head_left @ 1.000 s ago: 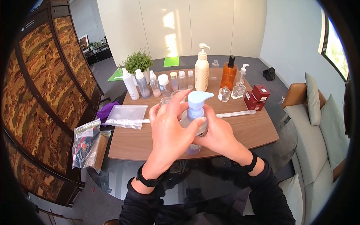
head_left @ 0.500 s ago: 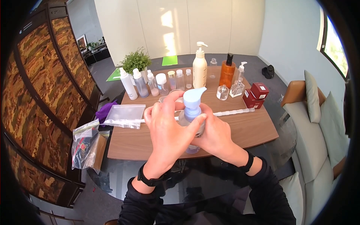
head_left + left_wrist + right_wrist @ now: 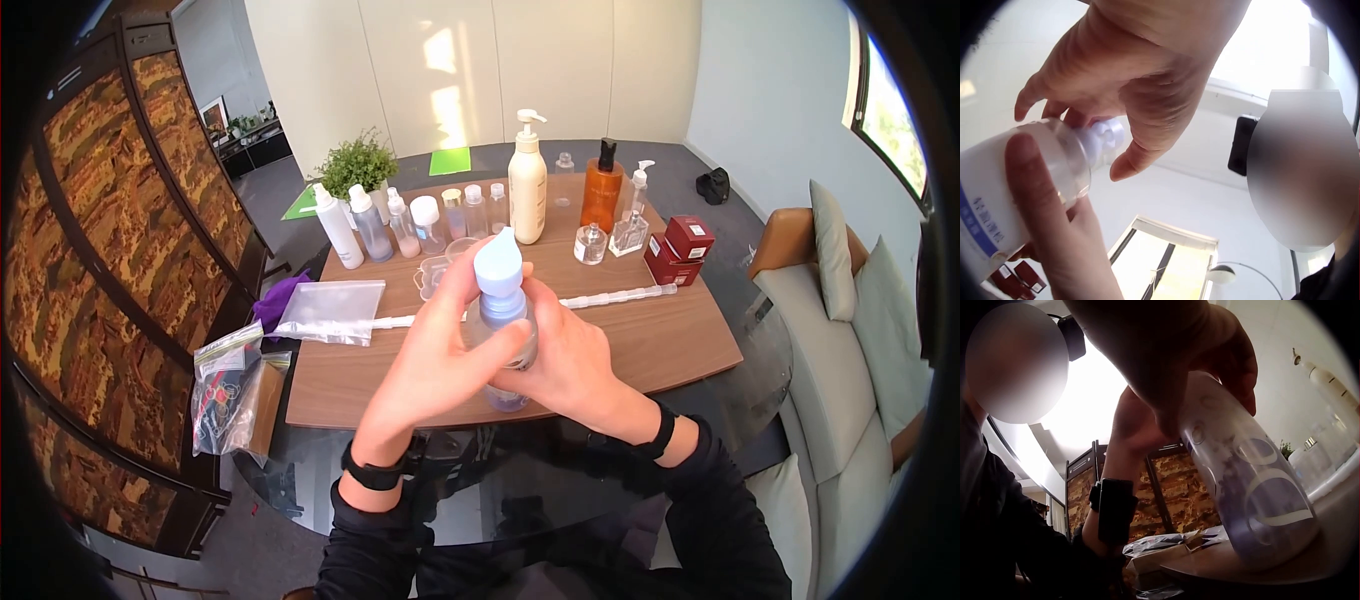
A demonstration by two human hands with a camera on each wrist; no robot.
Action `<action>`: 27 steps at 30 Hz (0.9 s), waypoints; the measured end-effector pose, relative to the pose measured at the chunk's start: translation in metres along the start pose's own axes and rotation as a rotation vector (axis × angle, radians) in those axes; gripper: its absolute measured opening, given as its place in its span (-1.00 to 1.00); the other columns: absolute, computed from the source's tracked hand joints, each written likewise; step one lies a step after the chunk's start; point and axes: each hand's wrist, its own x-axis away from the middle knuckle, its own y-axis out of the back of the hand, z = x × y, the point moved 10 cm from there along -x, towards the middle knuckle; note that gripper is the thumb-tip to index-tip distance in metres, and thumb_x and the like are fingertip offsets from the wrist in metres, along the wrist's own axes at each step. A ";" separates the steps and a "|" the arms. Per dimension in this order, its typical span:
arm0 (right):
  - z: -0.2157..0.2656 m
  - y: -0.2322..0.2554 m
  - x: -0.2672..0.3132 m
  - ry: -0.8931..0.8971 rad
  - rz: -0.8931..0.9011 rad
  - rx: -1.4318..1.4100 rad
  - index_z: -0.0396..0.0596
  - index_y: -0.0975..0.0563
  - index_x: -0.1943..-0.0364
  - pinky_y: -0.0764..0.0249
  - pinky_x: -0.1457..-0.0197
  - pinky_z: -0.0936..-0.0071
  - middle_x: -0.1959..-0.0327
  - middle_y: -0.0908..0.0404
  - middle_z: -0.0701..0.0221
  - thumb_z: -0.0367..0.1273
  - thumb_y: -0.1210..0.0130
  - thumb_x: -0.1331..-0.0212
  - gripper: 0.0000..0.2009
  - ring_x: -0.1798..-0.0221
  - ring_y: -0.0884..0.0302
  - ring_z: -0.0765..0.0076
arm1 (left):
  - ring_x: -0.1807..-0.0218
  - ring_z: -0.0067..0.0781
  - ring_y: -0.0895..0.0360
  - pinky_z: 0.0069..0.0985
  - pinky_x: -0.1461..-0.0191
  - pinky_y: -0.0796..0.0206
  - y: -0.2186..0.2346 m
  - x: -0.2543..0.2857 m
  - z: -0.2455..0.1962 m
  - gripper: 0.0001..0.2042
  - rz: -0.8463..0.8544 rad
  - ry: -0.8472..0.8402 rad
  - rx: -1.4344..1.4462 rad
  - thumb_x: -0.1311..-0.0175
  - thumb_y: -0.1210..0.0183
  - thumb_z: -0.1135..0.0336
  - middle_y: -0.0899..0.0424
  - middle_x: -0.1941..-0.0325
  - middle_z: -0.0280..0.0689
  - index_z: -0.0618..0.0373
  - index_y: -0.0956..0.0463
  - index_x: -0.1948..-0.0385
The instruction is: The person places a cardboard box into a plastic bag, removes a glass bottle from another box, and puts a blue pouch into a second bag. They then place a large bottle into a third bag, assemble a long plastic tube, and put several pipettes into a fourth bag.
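A clear pump bottle (image 3: 1260,494) with violet contents stands before me at the near side of the table, leaning slightly in the right wrist view. Its pale blue pump head (image 3: 498,268) has the spout pointing away from me. My right hand (image 3: 565,355) grips the bottle's upper body, thumb across the near side. My left hand (image 3: 445,365) is curled around the collar, its farther fingers hidden behind the pump. In the left wrist view, the left thumb (image 3: 1132,162) stands slightly apart from the pump, while the right thumb (image 3: 1029,172) presses the bottle's shoulder.
On the wooden table (image 3: 660,340) stand a tall cream pump bottle (image 3: 527,190), an amber bottle (image 3: 601,195), several small bottles and red boxes (image 3: 680,250). A translucent pouch (image 3: 330,310) lies left, near a full zip bag (image 3: 230,390). A plastic strip (image 3: 620,297) lies across.
The pump head's spout has turned from pointing right to pointing away from me. My left hand has shifted around the collar, its index finger dropping behind the pump. The right hand keeps its grip.
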 end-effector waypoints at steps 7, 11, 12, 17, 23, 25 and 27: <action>0.001 -0.001 -0.002 -0.026 0.051 -0.036 -0.11 -0.24 -0.23 -0.56 0.10 0.19 0.08 -0.61 0.19 0.00 -0.41 0.17 -0.12 0.03 -0.62 0.07 | -0.19 -0.21 -0.48 -0.22 -0.44 0.00 0.014 0.002 0.002 -0.38 -0.076 0.024 -0.264 -0.07 -0.34 0.33 -0.57 -0.09 -0.16 0.18 -0.33 -0.23; -0.004 -0.003 0.000 -0.044 0.011 0.007 -0.10 -0.28 -0.21 -0.56 0.10 0.20 0.07 -0.61 0.20 -0.01 -0.41 0.17 -0.15 0.01 -0.61 0.08 | -0.02 -0.30 -0.53 -0.28 -0.28 -0.19 0.013 0.004 -0.018 -0.38 -0.239 -0.069 -0.673 0.09 -0.47 0.27 -0.60 0.03 -0.23 0.19 -0.45 -0.08; -0.001 -0.002 -0.001 -0.061 0.047 -0.005 -0.10 -0.28 -0.20 -0.56 0.10 0.19 0.06 -0.60 0.20 -0.01 -0.41 0.17 -0.16 0.01 -0.61 0.08 | 0.02 -0.31 -0.53 -0.30 -0.23 -0.25 0.013 0.004 -0.020 -0.39 -0.266 -0.088 -0.718 0.11 -0.49 0.26 -0.60 0.04 -0.23 0.21 -0.47 -0.04; 0.004 -0.002 0.000 -0.005 0.044 -0.004 -0.12 -0.29 -0.19 -0.56 0.09 0.20 0.03 -0.58 0.18 -0.03 -0.42 0.17 -0.17 -0.01 -0.60 0.09 | 0.01 -0.32 -0.52 -0.36 -0.20 -0.31 0.011 0.003 -0.021 -0.41 -0.309 -0.122 -0.736 0.13 -0.50 0.23 -0.60 0.01 -0.21 0.23 -0.50 0.00; -0.006 -0.003 -0.002 -0.038 0.018 0.019 -0.13 -0.25 -0.21 -0.56 0.10 0.18 0.03 -0.58 0.17 -0.01 -0.42 0.18 -0.13 -0.01 -0.60 0.07 | -0.14 -0.36 -0.47 -0.35 -0.24 -0.29 0.006 0.001 0.002 -0.37 -0.069 0.033 -0.102 0.02 -0.43 0.32 -0.57 -0.10 -0.19 0.25 -0.42 -0.15; -0.002 0.001 0.000 0.013 -0.006 -0.004 -0.13 -0.24 -0.21 -0.56 0.11 0.18 0.04 -0.59 0.16 0.01 -0.42 0.18 -0.11 0.00 -0.60 0.06 | -0.19 -0.31 -0.45 -0.32 -0.26 -0.27 0.012 0.002 0.006 -0.37 -0.033 0.060 -0.076 -0.01 -0.40 0.32 -0.55 -0.12 -0.16 0.23 -0.39 -0.18; -0.004 0.000 -0.002 -0.005 -0.002 -0.001 -0.14 -0.25 -0.21 -0.56 0.11 0.17 0.05 -0.59 0.15 0.02 -0.42 0.19 -0.11 0.00 -0.61 0.06 | -0.26 -0.20 -0.43 -0.27 -0.30 -0.23 0.021 0.000 0.007 -0.39 -0.035 0.070 -0.292 -0.04 -0.37 0.30 -0.50 -0.16 -0.09 0.21 -0.37 -0.19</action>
